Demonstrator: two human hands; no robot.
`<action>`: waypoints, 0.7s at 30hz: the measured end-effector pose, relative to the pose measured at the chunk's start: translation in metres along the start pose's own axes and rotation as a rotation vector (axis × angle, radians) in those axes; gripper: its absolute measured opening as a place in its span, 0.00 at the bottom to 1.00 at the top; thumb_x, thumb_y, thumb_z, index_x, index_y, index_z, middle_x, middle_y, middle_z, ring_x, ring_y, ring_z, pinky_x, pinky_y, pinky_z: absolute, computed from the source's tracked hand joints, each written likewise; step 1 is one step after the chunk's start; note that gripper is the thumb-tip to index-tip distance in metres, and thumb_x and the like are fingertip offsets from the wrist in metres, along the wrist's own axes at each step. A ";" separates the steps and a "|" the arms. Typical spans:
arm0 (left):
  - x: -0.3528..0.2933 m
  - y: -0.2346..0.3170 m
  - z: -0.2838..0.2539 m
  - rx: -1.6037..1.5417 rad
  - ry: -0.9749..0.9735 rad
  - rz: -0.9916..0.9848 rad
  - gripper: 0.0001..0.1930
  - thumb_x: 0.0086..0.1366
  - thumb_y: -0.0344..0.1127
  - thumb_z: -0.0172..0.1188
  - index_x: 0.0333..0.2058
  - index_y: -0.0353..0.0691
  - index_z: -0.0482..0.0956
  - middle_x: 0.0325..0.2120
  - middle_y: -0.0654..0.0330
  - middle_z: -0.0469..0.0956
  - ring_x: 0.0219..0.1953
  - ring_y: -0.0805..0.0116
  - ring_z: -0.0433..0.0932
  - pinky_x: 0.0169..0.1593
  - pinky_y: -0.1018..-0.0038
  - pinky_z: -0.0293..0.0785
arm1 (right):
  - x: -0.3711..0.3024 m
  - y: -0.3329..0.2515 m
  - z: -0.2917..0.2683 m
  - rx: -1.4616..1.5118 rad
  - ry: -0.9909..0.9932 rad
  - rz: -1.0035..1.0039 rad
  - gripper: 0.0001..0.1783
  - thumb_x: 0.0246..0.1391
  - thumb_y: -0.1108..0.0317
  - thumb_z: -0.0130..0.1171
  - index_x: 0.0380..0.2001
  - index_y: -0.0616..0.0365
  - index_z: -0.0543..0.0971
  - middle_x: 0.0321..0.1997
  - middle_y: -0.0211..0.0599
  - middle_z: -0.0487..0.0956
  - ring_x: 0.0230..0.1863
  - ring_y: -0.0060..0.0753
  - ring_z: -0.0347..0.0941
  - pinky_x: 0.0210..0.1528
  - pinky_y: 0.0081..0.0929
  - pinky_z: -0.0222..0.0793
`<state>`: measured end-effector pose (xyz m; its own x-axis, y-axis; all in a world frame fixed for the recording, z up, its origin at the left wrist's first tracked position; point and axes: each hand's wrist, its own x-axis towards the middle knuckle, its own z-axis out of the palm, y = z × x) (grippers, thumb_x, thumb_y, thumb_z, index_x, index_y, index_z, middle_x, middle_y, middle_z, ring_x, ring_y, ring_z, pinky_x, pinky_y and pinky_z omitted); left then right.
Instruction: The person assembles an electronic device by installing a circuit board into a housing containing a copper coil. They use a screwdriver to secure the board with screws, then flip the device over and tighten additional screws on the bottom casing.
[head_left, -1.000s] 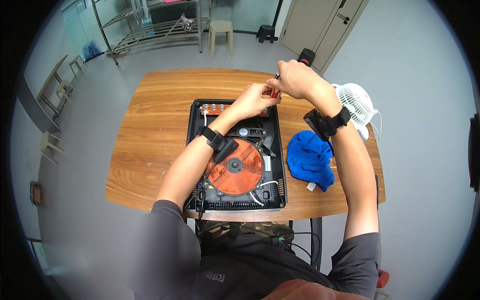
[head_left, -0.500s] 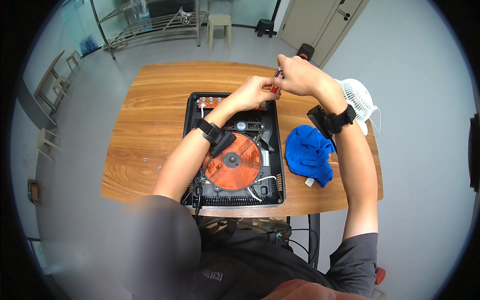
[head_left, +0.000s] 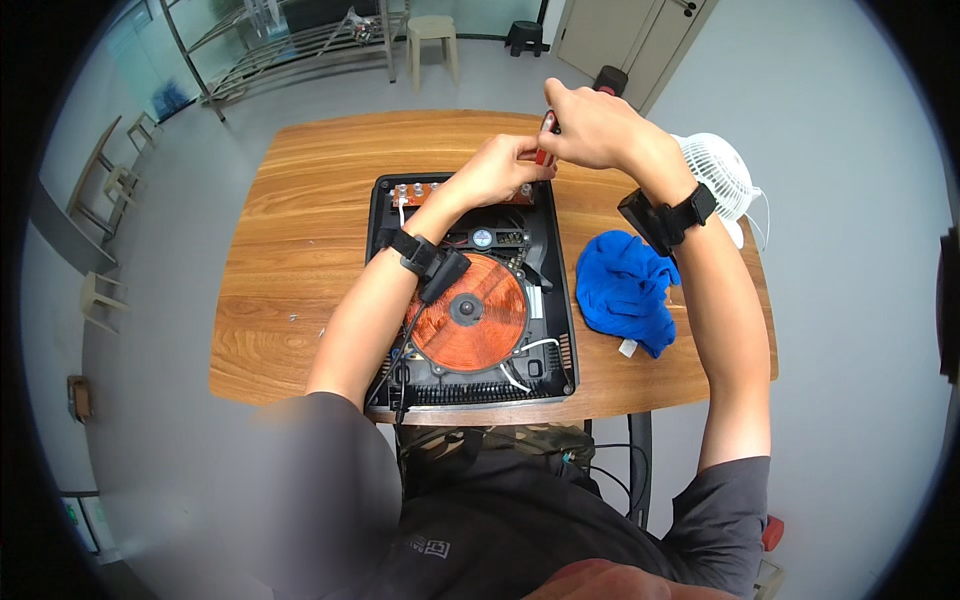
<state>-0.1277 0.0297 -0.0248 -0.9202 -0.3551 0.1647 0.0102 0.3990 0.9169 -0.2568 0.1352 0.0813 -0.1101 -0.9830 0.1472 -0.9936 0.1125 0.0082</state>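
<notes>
Nearby, a blue cloth [head_left: 622,290], white fan [head_left: 716,165] — both hands [head_left: 500,170] [head_left: 600,128] snug around a red tool [head_left: 545,155].

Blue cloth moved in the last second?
No; judged against the wooden table, the blue cloth keeps its place, just right of the opened induction cooktop.

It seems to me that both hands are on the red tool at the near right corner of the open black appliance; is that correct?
Not quite: the head view shows the left hand and right hand on the red tool at the far right corner, not the near, of the appliance.
</notes>
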 end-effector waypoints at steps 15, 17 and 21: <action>0.000 0.005 -0.005 0.189 0.177 0.050 0.16 0.53 0.39 0.76 0.35 0.35 0.83 0.23 0.62 0.80 0.23 0.75 0.71 0.31 0.73 0.69 | 0.016 -0.017 0.001 -0.020 -0.023 0.017 0.26 0.59 0.49 0.59 0.42 0.66 0.75 0.34 0.55 0.84 0.40 0.61 0.81 0.45 0.49 0.77; -0.001 0.007 -0.012 0.253 0.136 0.029 0.17 0.53 0.40 0.76 0.36 0.36 0.84 0.24 0.61 0.80 0.23 0.75 0.71 0.31 0.71 0.69 | 0.013 -0.021 0.000 0.000 -0.028 0.024 0.27 0.59 0.48 0.60 0.42 0.66 0.75 0.35 0.56 0.84 0.42 0.61 0.81 0.45 0.50 0.77; -0.017 0.006 -0.056 0.481 0.209 0.391 0.20 0.56 0.40 0.73 0.47 0.40 0.84 0.31 0.59 0.84 0.31 0.71 0.79 0.38 0.71 0.75 | 0.011 -0.016 0.000 0.026 -0.028 -0.020 0.27 0.59 0.49 0.61 0.41 0.67 0.73 0.37 0.59 0.83 0.44 0.62 0.80 0.45 0.51 0.76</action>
<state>-0.0905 -0.0093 -0.0013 -0.7883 -0.2444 0.5647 0.1082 0.8484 0.5181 -0.2423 0.1224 0.0825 -0.0903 -0.9887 0.1197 -0.9959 0.0891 -0.0148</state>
